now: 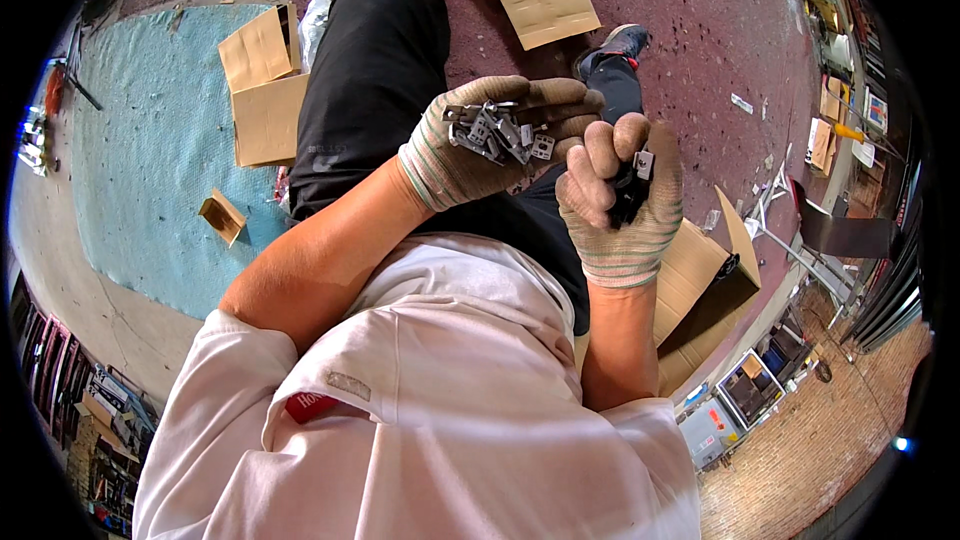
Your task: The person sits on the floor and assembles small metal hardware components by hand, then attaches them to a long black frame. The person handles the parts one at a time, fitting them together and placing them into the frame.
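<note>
My left hand [480, 145], in a striped knitted work glove, lies palm up with its fingers cupped. A heap of small silver metal brackets [490, 132] rests in it, some with punched holes. Close to its fingertips is my right hand [630, 200], gloved the same way, with its fingers curled inward. Several small black pieces [630, 195] sit in that palm, partly covered by the fingers. One small silver bracket [645, 164] shows between the fingers at the top of the right hand. The exact shape of the black pieces is hidden.
Open cardboard boxes stand around me: one ahead [548, 8], one at the left [268, 115] and a larger one at the right [700, 285]. A small carton [222, 217] lies on the blue mat [150, 140]. Scraps litter the dark red floor [720, 60].
</note>
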A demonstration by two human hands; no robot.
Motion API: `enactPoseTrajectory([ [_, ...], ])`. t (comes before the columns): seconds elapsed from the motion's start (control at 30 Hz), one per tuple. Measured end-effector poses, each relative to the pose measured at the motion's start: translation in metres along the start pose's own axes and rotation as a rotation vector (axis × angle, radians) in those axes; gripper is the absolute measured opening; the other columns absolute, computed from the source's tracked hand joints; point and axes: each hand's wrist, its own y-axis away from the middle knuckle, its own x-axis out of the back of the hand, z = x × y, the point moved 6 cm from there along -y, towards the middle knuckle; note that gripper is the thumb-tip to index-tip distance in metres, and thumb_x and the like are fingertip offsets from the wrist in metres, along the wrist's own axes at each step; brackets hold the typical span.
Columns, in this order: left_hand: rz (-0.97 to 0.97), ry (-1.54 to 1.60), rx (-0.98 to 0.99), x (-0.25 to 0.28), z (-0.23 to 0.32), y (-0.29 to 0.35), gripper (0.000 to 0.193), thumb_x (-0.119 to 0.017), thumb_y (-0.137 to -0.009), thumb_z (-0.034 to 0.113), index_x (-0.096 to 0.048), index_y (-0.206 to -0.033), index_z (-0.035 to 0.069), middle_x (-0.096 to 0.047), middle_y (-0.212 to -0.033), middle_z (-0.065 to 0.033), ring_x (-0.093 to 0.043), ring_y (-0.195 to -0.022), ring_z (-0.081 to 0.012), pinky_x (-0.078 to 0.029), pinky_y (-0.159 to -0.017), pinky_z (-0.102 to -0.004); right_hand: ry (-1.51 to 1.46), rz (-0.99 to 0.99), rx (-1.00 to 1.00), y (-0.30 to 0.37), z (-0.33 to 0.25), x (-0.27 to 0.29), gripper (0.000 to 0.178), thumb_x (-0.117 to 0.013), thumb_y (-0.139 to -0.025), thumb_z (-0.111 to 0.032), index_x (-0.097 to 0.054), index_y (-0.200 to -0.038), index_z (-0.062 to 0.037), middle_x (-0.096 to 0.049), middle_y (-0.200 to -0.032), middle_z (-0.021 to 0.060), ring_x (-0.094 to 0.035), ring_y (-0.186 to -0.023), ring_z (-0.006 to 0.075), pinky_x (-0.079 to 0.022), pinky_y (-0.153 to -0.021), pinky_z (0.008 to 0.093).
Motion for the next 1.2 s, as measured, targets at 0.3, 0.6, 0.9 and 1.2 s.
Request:
enactPoseTrajectory([
  [0.3,-0.102,1.451,0.332,-0.020,-0.008,0.012,0.045,-0.046,-0.100,0.036,-0.052,-0.142,0.023,-0.048,-0.152,0.0068,-0.041,-0.139,-0.0039,-0.032,-0.114,-0.0267,0.486,0.238,-0.096,-0.003,0.002,0.008,0.026,-0.059,-0.103,-0.029,-0.064,-0.113,-0.0052,-0.061,-0.079,0.0044,-0.051,-0.055,0.0071,-0.036,-0.042,0.0175],
  [0.6,-0.017,1.541,0.364,-0.045,-0.008,0.020,0.039,-0.067,-0.092,0.023,-0.060,-0.128,0.010,-0.067,-0.129,-0.0017,-0.063,-0.116,-0.0103,-0.045,-0.107,-0.0276,1.442,0.175,0.244,-0.016,-0.002,-0.012,0.014,-0.064,-0.095,-0.008,-0.070,-0.106,-0.0013,-0.073,-0.091,0.0072,-0.068,-0.077,0.0147,-0.056,-0.074,0.0292],
  [0.9,-0.194,2.139,0.626,-0.035,-0.005,0.008,0.040,-0.046,-0.101,0.022,-0.051,-0.139,0.011,-0.051,-0.148,-0.0022,-0.050,-0.132,-0.0084,-0.036,-0.112,-0.0257,1.732,0.093,0.322,-0.012,0.006,-0.023,0.014,-0.067,-0.093,-0.012,-0.073,-0.105,-0.0060,-0.073,-0.089,0.0162,-0.075,-0.082,0.0274,-0.059,-0.074,0.0341],
  [1.2,-0.198,2.484,0.735,-0.034,-0.003,0.007,0.052,-0.037,-0.105,0.026,-0.039,-0.147,-0.005,-0.043,-0.154,-0.0189,-0.043,-0.141,-0.0272,-0.032,-0.119,-0.0387,1.689,0.095,0.327,-0.007,0.003,-0.028,0.016,-0.067,-0.093,-0.011,-0.073,-0.105,-0.0041,-0.073,-0.090,0.0166,-0.075,-0.082,0.0285,-0.058,-0.072,0.0338],
])
